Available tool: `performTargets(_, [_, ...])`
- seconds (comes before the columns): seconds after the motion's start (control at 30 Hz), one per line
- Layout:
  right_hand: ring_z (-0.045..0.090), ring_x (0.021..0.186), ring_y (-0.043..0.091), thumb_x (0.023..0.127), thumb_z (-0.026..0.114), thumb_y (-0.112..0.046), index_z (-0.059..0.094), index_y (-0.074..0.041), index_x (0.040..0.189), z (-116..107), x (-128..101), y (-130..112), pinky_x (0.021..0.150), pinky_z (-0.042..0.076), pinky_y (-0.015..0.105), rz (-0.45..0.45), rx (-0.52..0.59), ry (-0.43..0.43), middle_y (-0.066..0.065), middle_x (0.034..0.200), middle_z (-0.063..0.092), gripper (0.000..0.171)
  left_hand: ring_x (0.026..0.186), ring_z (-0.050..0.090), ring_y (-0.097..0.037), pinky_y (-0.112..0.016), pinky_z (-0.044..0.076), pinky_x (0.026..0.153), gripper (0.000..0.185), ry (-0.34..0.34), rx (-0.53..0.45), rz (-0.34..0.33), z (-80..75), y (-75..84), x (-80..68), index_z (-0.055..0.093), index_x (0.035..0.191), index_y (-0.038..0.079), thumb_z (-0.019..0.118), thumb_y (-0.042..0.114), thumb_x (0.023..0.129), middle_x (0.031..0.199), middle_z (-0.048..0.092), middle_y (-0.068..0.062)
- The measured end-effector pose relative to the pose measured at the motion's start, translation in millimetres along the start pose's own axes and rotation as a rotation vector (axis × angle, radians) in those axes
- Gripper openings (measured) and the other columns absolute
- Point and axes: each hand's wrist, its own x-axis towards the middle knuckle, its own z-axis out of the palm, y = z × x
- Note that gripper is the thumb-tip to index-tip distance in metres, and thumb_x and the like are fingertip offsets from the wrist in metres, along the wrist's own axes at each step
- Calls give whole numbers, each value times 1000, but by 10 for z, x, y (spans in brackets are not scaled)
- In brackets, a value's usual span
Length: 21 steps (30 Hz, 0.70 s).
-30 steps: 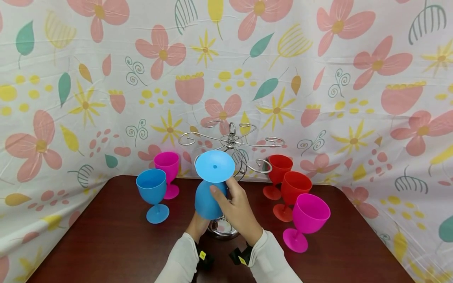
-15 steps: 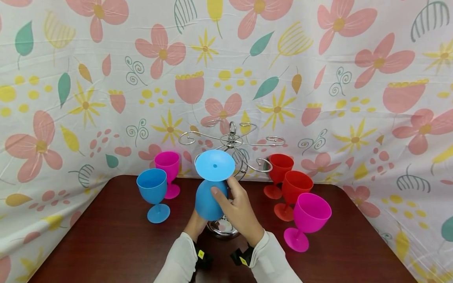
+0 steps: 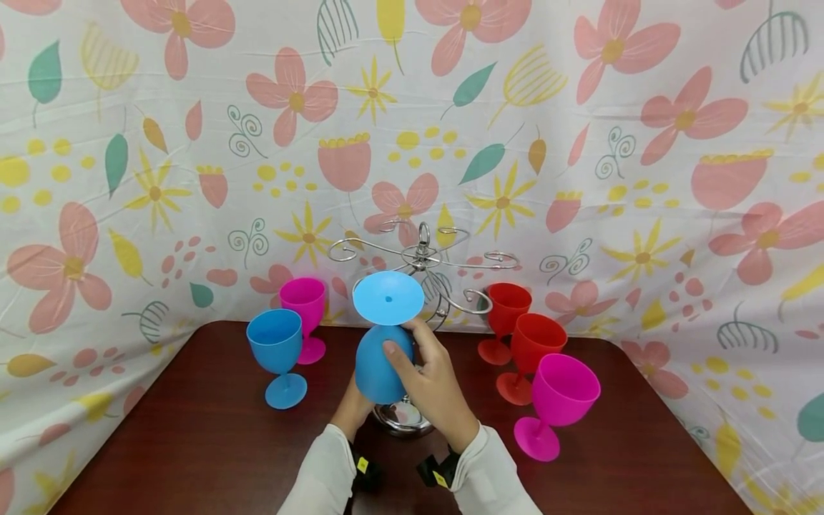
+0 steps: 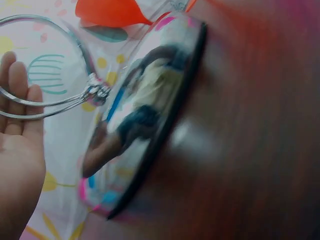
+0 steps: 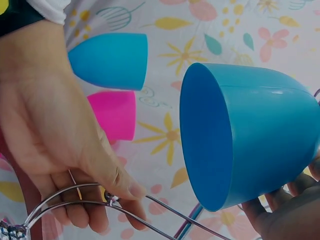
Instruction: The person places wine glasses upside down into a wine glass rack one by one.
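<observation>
In the head view my right hand (image 3: pixel 438 379) grips a blue plastic goblet (image 3: pixel 381 368) upside down, thumb on the bowl and foot raised. The right wrist view shows that goblet's (image 5: pixel 270 135) open mouth turned toward the other hand, with right fingers (image 5: pixel 295 215) under the bowl. My left hand (image 3: pixel 352 411) is partly hidden behind the goblet. It holds the curved wires of a silver metal goblet rack (image 3: pixel 421 259), which pass between thumb and fingers in the right wrist view. The rack's round shiny base (image 4: pixel 145 110) fills the middle of the left wrist view.
On the dark wooden table (image 3: pixel 193 443), a blue goblet (image 3: pixel 277 343) and a pink goblet (image 3: pixel 302 304) stand left of the rack. To its right stand two red goblets (image 3: pixel 539 343) and a pink goblet (image 3: pixel 565 390). A flowered cloth (image 3: pixel 219 143) hangs behind.
The held goblet has tipped slightly, its bowl a little lower in the head view. The left forearm has shifted slightly left. Both hands keep their holds.
</observation>
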Motion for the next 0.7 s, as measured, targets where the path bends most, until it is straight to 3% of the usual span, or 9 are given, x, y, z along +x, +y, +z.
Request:
performTargets(0.1, [51, 123, 19, 98, 61, -15, 47, -19, 140, -14, -7, -1, 99, 45, 48, 5, -4, 8, -2, 136, 51, 44, 111, 55, -19, -40, 44, 97, 37, -9, 63, 10, -120, -6, -88, 53, 133, -2, 57, 10, 98, 122, 61, -14])
performTargets(0.27, [52, 121, 19, 98, 61, -23, 47, -23, 139, -31, -34, -16, 96, 47, 50, 10, -14, 11, -4, 135, 51, 44, 94, 63, -15, -38, 52, 85, 25, -120, 6, 1, -283, 133, -38, 65, 117, -2, 60, 12, 97, 101, 70, -6])
performTargets(0.33, [52, 120, 19, 98, 62, -24, 46, -23, 140, -30, -44, -14, 95, 48, 50, 2, -16, 5, -4, 135, 51, 45, 96, 63, -18, -40, 52, 84, 24, -153, 54, 7, -346, 244, -48, 66, 117, 1, 62, 14, 97, 102, 70, -5])
performTargets(0.57, [54, 119, 19, 97, 62, -19, 42, -22, 143, -17, -50, -23, 94, 49, 49, -4, -20, -4, -3, 136, 51, 50, 122, 53, -30, -52, 45, 98, 45, -156, 418, 90, -531, 755, -142, 54, 138, 12, 66, 16, 95, 131, 57, -7])
performTargets(0.7, [53, 120, 21, 97, 61, -14, 44, -16, 142, -24, -56, -126, 94, 48, 50, 26, -12, 3, 1, 136, 52, 48, 122, 52, -29, -50, 46, 98, 48, -83, 660, 251, -642, 1055, -204, 54, 139, 11, 65, 4, 93, 130, 55, -9])
